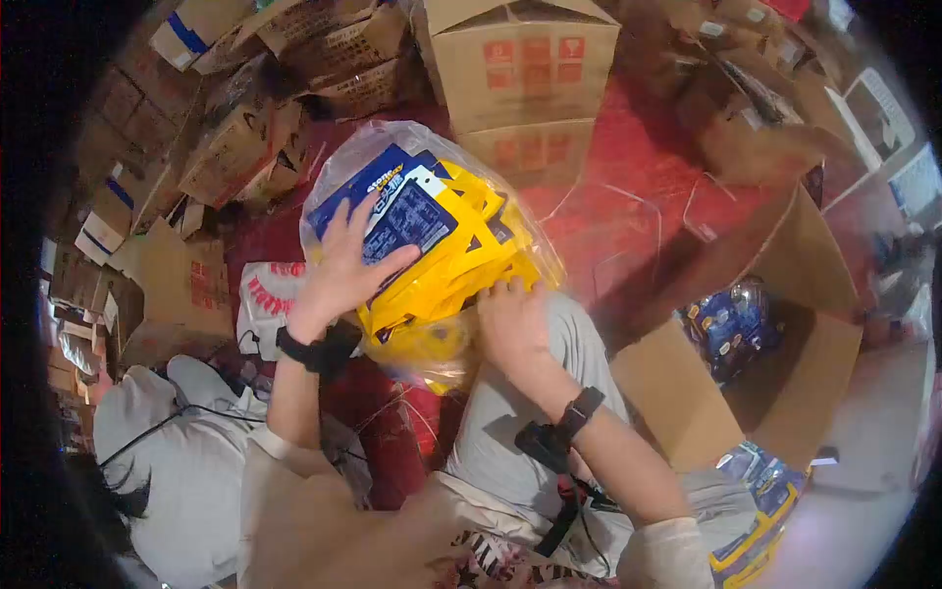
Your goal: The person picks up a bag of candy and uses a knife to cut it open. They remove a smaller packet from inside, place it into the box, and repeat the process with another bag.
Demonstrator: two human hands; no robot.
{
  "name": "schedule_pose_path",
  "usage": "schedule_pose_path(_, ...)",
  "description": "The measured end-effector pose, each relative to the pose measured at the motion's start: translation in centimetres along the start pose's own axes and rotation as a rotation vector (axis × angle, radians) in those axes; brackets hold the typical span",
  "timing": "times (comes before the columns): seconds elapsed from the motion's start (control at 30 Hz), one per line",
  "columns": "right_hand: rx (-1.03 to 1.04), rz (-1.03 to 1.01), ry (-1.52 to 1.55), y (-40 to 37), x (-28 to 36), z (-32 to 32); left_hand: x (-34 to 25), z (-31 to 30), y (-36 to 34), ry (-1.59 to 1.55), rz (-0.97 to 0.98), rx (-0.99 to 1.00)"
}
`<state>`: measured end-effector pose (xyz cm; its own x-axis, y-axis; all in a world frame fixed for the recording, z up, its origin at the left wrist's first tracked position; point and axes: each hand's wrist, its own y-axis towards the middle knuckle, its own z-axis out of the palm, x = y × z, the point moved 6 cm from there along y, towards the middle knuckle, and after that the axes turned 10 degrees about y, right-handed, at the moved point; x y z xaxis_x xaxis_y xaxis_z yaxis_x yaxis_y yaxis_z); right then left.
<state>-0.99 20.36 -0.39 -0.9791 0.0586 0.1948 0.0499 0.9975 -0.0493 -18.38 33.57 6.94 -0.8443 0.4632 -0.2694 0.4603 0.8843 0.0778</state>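
Observation:
A clear plastic bag holds a stack of flat yellow packets, leaning in front of my knees. On top of the stack lies a dark blue packet with white print. My left hand rests spread on the blue packet's left side, thumb pointing right. At the lower right edge of the stack, my right hand has its fingers bent over the yellow packets; whether the bag's film is also pinched cannot be made out. Each wrist wears a dark strap.
An open cardboard box with blue shiny packs stands at my right. More blue and yellow packets lie below it. A tall carton stands ahead on the red floor. Cartons are piled at left; a white printed bag lies beside me.

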Motion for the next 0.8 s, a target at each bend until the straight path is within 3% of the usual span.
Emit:
schedule_pose_path(0.07,0.019,0.046,-0.001,-0.1,-0.4,0.6,-1.5,0.8,0.6,0.094,0.003,0.061)
schedule_pose_path(0.13,-0.129,0.041,0.116,0.2,-1.2,0.4,-4.9,2.7,1.3,0.385,0.06,0.254)
schedule_pose_path(0.23,-0.19,-0.096,0.245,-2.0,-1.5,-2.3,-4.4,7.2,2.7,0.128,0.094,0.422)
schedule_pose_path(0.3,-0.249,-0.118,0.258,-2.4,-1.3,-2.7,-3.9,9.0,2.9,0.173,0.061,0.451)
schedule_pose_path(0.37,-0.322,-0.116,0.444,-3.2,-2.0,-3.3,-4.2,9.8,2.9,0.222,0.069,0.49)
schedule_pose_path(0.4,-0.464,-0.145,0.62,-3.6,-2.4,-3.6,-3.7,10.7,3.0,0.241,0.091,0.493)
schedule_pose_path(0.57,-0.412,-0.079,1.013,-4.8,-2.1,-6.6,-1.6,12.0,3.7,0.16,0.111,0.57)
schedule_pose_path(0.63,-0.371,-0.305,1.01,-5.5,0.5,-8.6,-1.0,11.8,3.6,0.137,0.126,0.598)
schedule_pose_path(0.67,-0.369,-0.305,1.011,-5.7,1.3,-10.0,-0.7,11.7,3.8,0.129,0.15,0.601)
schedule_pose_path(0.73,-0.38,-0.654,0.821,-7.1,5.0,-13.5,-0.1,11.7,4.0,0.115,0.176,0.584)
schedule_pose_path(0.8,-0.364,-0.702,0.824,-8.0,6.2,-14.0,-0.2,12.8,4.2,0.11,0.172,0.583)
